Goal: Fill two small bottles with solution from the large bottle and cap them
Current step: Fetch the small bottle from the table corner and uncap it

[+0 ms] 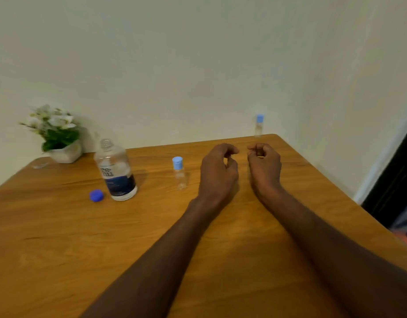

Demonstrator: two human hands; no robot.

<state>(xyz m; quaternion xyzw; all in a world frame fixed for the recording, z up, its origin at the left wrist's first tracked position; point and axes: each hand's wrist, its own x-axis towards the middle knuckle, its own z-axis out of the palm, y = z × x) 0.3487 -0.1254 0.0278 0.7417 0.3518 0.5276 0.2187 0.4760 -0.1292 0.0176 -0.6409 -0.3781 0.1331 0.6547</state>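
Note:
The large clear bottle point(115, 171) with a dark blue label stands uncapped on the left half of the wooden table point(60, 237). Its blue cap point(96, 195) lies just left of its base. A small clear bottle point(179, 173) with a light blue cap stands upright between the large bottle and my left hand point(217, 171). A second small capped bottle point(258, 126) stands at the table's far edge, beyond my right hand point(264, 166). Both hands hover over the table side by side, holding nothing. The left's fingers are loosely curled and apart; the right's curl into the palm.
A white pot of white flowers point(58, 136) sits at the far left corner against the wall. A small clear item point(40, 165) lies beside it. The table's right edge point(335, 187) drops off near a dark doorway.

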